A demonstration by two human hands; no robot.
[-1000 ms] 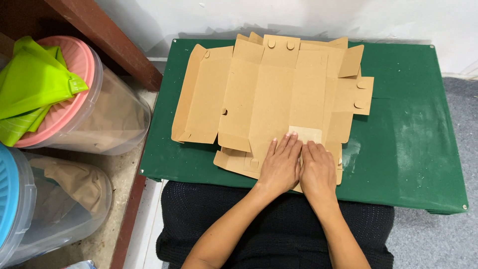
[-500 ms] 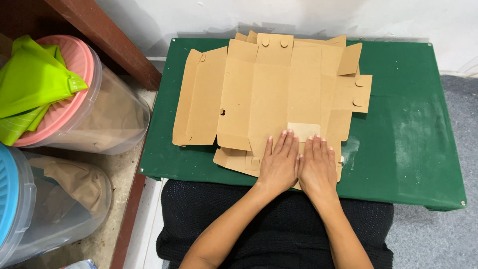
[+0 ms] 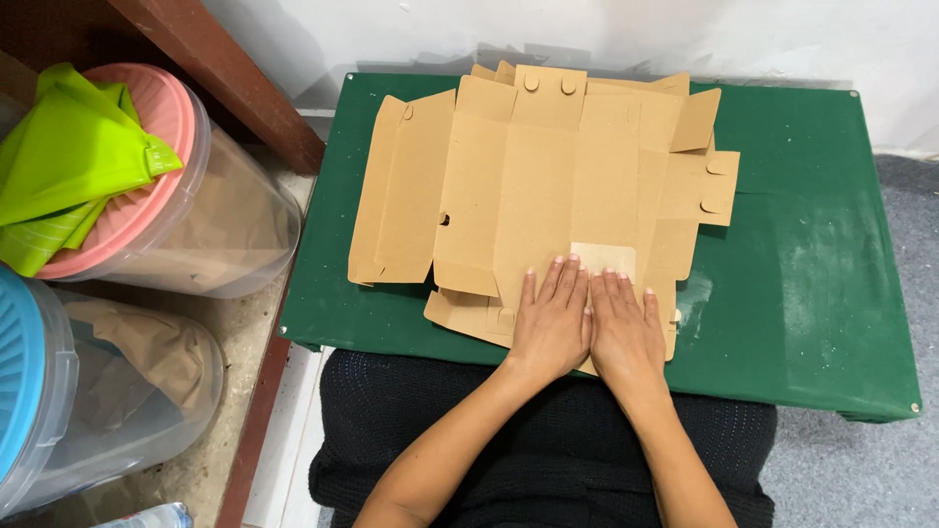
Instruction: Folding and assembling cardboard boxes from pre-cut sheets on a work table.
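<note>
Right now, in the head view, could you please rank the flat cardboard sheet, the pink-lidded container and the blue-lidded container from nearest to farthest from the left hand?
1. Flat cardboard sheet: directly under the left hand, touching it, on the green table.
2. Pink-lidded container: off to the left, beside the table.
3. Blue-lidded container: farthest, at the picture's left edge.

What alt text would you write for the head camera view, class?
Two hands, left hand and right hand, press flat side by side on an unfolded brown cardboard box blank lying on a green table. Lidded plastic containers stand at left.
</note>
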